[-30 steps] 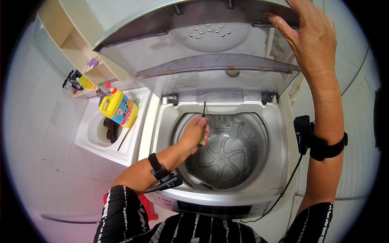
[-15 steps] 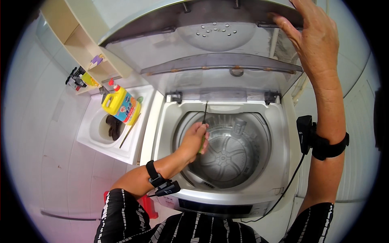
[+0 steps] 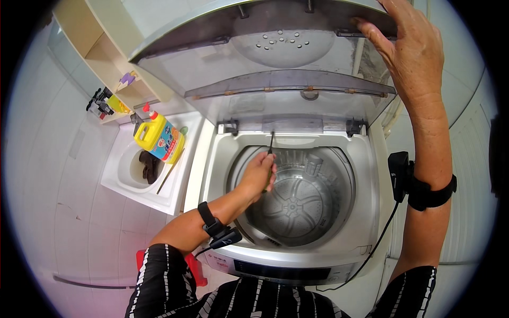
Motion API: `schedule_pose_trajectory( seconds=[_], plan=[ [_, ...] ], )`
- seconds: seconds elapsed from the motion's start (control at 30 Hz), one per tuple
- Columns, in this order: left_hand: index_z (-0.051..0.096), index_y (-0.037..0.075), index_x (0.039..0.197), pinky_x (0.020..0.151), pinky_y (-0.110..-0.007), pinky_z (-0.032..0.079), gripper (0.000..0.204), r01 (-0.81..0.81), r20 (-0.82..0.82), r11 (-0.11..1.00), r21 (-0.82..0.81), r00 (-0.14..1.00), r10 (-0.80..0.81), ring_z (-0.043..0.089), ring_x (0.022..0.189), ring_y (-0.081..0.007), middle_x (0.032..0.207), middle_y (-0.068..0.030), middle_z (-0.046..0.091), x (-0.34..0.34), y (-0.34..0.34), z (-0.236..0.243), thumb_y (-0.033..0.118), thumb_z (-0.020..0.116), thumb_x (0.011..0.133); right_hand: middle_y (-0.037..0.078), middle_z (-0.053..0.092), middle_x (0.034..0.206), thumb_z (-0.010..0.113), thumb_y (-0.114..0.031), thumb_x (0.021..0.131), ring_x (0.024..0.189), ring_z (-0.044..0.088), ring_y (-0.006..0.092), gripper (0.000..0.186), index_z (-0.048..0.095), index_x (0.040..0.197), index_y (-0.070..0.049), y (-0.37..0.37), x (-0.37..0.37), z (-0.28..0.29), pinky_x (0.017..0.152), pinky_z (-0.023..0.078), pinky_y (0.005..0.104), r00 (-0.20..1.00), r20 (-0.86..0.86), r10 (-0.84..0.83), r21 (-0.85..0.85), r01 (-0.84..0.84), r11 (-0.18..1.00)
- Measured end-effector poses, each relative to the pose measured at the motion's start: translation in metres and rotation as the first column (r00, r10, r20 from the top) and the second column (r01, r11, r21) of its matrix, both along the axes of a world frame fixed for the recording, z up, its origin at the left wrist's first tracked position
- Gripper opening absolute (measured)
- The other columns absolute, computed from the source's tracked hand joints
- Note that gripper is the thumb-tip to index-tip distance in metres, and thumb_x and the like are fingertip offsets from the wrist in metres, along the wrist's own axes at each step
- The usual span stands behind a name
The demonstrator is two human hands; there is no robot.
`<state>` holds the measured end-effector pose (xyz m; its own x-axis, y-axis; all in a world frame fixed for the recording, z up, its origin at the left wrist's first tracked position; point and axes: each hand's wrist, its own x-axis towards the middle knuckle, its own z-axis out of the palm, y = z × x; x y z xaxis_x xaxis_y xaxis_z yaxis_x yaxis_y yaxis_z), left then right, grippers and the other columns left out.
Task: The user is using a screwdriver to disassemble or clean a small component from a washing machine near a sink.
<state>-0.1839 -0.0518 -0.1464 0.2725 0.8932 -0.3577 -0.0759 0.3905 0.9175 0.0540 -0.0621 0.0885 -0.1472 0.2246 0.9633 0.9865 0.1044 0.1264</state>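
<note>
My left hand is closed round the handle of a screwdriver over the drum opening of a top-loading washing machine. The thin dark shaft points up at the back rim, below the middle of the lid; I cannot tell whether its tip touches. My right hand grips the top right edge of the raised, folded lid, holding it upright. Dark hinges flank the lid's lower edge. The steel drum shows inside, with a ribbed piece on its wall.
Left of the machine is a white sink holding dark cloth, with a yellow jug and thin stick on it. A beige shelf unit with small items hangs above. Something red is low at the left.
My left hand with the screwdriver has moved slightly up and right. The whole view has shifted a little to the right. My right hand still holds the lid.
</note>
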Motion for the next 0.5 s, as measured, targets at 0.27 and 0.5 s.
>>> schedule_pose_trajectory(
  seconds=[0.27, 0.5],
  plan=[
    [0.045, 0.006, 0.104, 0.035, -0.022, 0.034, 0.019, -0.014, -0.013, 1.0, -0.011, 1.0, 0.014, 0.041, 0.047, -0.0104, 0.074, -0.0032, 0.047, 0.006, -0.006, 0.0, 0.023, 0.041, 0.097, 0.01, 0.055, 0.084, 0.074, -0.013, 0.064, 0.083, 0.052, 0.0284, 0.037, 0.056, 0.096, -0.006, 0.0, 0.003, 0.0, 0.076, 0.037, 0.0375, 0.999, -0.005, 0.043, 0.002, -0.043, 0.999],
    [0.045, 0.006, 0.103, 0.034, -0.022, 0.034, 0.019, -0.024, 0.005, 1.0, -0.017, 1.0, 0.024, 0.041, 0.046, -0.0102, 0.073, -0.0031, 0.047, 0.003, -0.004, -0.003, 0.023, 0.041, 0.097, 0.01, 0.055, 0.084, 0.074, -0.013, 0.064, 0.083, 0.052, 0.0285, 0.037, 0.056, 0.095, -0.006, -0.009, -0.008, -0.001, 0.076, 0.037, 0.0375, 0.999, -0.008, 0.031, 0.018, -0.031, 0.999]
  ],
)
